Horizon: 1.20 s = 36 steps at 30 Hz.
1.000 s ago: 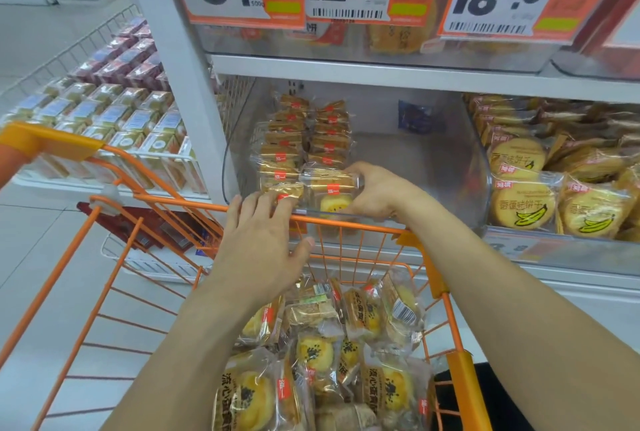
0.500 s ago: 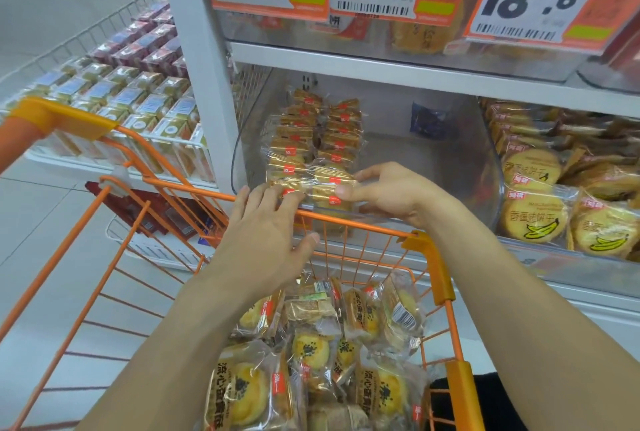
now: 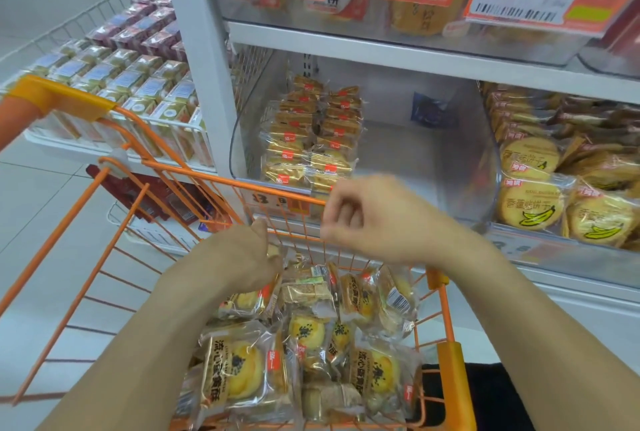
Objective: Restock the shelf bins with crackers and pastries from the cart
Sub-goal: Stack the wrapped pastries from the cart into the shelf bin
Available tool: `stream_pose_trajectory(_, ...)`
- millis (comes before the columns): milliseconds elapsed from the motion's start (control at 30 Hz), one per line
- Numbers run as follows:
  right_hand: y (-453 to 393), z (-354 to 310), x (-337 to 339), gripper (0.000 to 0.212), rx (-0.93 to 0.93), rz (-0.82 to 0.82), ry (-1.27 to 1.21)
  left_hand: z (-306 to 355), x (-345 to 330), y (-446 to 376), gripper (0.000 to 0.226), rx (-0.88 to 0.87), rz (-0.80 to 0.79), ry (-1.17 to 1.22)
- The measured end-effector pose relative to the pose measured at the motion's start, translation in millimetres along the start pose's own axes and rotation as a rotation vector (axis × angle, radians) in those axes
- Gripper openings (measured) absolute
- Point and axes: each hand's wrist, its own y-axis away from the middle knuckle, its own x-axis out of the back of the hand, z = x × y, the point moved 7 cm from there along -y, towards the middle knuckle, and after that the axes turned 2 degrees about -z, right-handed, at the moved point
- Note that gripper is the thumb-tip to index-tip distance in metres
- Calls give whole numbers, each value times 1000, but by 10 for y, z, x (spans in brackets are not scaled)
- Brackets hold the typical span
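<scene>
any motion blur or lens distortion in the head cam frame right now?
Head view: the right hand is motion-smeared above the cart rim, the left hand less so; the pastry packs in the cart read sharp; wide-angle bending curves the shelf post; soft glare on the clear bin wall.

Both forearms are bare to the frame's edge; no sleeve shows. The left hand (image 3: 242, 257) and right hand (image 3: 377, 219) are bare too; dark clothing (image 3: 485, 396) shows below.

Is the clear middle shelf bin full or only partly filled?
Partly filled: pastry packs line the clear bin's left side; its right floor is bare.
</scene>
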Motion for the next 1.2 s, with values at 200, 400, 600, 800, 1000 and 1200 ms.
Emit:
stream_pose_trajectory(200, 295, 485, -745, 34, -235, -561, 613, 51, -243, -57, 90, 4, -149, -1)
stream_pose_trajectory(400, 298, 651, -782, 68, -371, -610, 859, 94, -331, -106, 92, -14, -179, -13)
stream_pose_trajectory(600, 297, 628, -766, 45, -337, -559, 855, 51, -268, -115, 85, -27, -133, -49)
stream_pose_trajectory(800, 332, 529, -667, 57, -223, -459, 737, 100, -54, -12, 64, -91, -108, 71)
stream_pose_trajectory(1000, 436, 403, -222, 62, -50, -414, 208, 187, 166, 148, 37, -165, -109, 442)
stream_pose_trajectory(1200, 447, 526, 179, 61, 1, -311, -626, 228, 194, 131, 51, -101, -74, 1077)
